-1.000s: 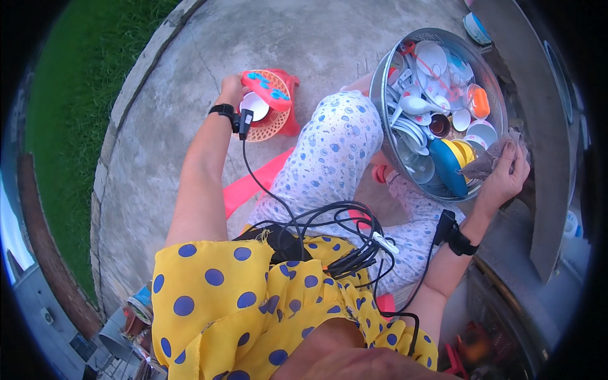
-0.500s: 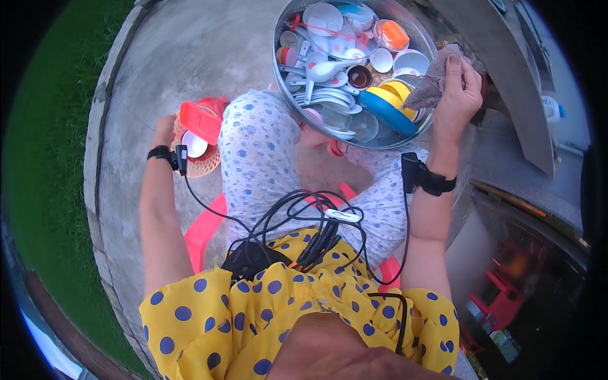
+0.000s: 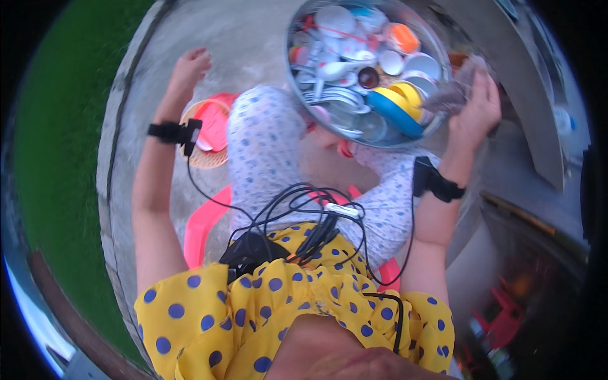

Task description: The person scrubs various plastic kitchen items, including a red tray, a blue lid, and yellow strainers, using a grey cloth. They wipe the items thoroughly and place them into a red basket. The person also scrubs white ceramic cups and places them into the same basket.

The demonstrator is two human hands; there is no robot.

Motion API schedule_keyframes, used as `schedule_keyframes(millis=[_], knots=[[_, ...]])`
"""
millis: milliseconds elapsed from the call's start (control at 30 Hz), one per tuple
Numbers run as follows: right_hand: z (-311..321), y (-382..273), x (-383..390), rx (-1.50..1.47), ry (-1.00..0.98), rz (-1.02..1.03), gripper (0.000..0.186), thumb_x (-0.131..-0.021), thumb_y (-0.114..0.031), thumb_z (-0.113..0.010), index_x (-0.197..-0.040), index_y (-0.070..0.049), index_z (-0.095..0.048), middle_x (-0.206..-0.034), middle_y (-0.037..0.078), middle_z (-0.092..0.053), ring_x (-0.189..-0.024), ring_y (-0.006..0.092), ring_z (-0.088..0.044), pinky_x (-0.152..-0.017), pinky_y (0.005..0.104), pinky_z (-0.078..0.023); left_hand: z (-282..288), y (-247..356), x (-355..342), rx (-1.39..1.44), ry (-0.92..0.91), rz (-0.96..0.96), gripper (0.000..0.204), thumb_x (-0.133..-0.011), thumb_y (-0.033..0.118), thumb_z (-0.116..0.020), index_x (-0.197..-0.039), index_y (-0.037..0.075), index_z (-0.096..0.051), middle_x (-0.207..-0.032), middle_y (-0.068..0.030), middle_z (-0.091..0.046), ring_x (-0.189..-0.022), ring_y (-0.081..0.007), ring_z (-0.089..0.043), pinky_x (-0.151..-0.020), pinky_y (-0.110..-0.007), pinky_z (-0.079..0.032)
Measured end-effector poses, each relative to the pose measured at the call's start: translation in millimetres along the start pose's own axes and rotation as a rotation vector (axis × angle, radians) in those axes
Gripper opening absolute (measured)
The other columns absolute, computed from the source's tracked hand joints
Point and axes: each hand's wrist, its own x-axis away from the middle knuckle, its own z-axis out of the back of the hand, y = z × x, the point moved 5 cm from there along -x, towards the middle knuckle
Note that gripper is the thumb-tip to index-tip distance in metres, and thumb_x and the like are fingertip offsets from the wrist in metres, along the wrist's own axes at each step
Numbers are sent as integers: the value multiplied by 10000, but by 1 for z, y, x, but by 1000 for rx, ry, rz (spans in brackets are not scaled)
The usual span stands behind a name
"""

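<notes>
Beyond the basket at my left, my left hand [image 3: 192, 66] is raised over the concrete, its fingers loosely bent and nothing seen in them. Below that hand a red plastic piece [image 3: 214, 123] lies in a woven tan basket [image 3: 206, 159], partly covering something white. My right hand [image 3: 478, 104] grips a greyish cloth [image 3: 457, 90] at the right rim of a large round metal basin [image 3: 291, 82]. Inside the basin are white spoons [image 3: 335, 69], bowls [image 3: 334, 21], stacked plates, a brown cup [image 3: 367, 78], an orange item [image 3: 403, 38] and yellow-and-blue round containers [image 3: 394, 113].
My legs in patterned trousers [image 3: 263, 145] sit between basket and basin, over a pink stool [image 3: 201, 228]. A coiled black cable [image 3: 304, 215] lies on my lap, its leads running to both wrists. Grass [image 3: 63, 158] borders the concrete at left; a red chair [image 3: 503, 316] stands at lower right.
My left hand has let go of the red piece, which now lies flatter in the basket, and has moved up and away. My right hand still has the cloth, slightly farther right in view.
</notes>
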Motion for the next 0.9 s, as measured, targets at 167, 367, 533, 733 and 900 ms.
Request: schedule_keyframes(millis=[167, 367, 533, 733, 900], knots=[[13, 14, -11, -260, 38, -159, 225, -964, -167, -636, -1083, 23, -658, -1000, 78, -690, -888, 163, -669, -803, 311, -559, -132, 184, 90, -80, -564, -580, 406, -993, 219, -568, -1364, 53, -545, -1260, -84, -624, -1144, -160, -587, -1000, -309, -449], [26, 24, -22, -378, 87, -265, 220, -978, -158, -601, -1075, 35, -644, -1013, 110, -695, -909, 210, -680, -832, 353, -560, -285, 207, 179, -679, -711, -1127, 742, -758, 243, -789, -1360, -27, -449, -1303, -180, -563, -1218, -350, -535, -1029, -418, -433], [33, 29, -24, -374, 135, -304, 226, -982, -160, -595, -1090, 33, -641, -1018, 110, -692, -917, 209, -678, -841, 353, -555, -344, 165, 185, -941, -459, -1477, 597, -854, 144, -572, -1404, -10, -399, -1477, -181, -425, -1353, -379, -429, -1109, -457, -369], [37, 21, -22, -356, 162, -341, 240, -978, -180, -611, -1139, -5, -644, -1030, 116, -676, -910, 246, -671, -788, 426, -577, -320, 169, 173, -783, -768, -1264, 528, -807, 17, -587, -1327, 57, -502, -1370, -131, -552, -1290, -342, -512, -1043, -405, -456], [27, 19, -18, -357, 131, -344, 274, -988, -180, -590, -1135, 47, -632, -1076, 131, -690, -972, 215, -670, -883, 364, -549, -299, 172, 164, -663, -892, -1193, 447, -763, 9, -654, -1206, 26, -597, -1222, -143, -642, -1193, -333, -578, -963, -411, -494]])
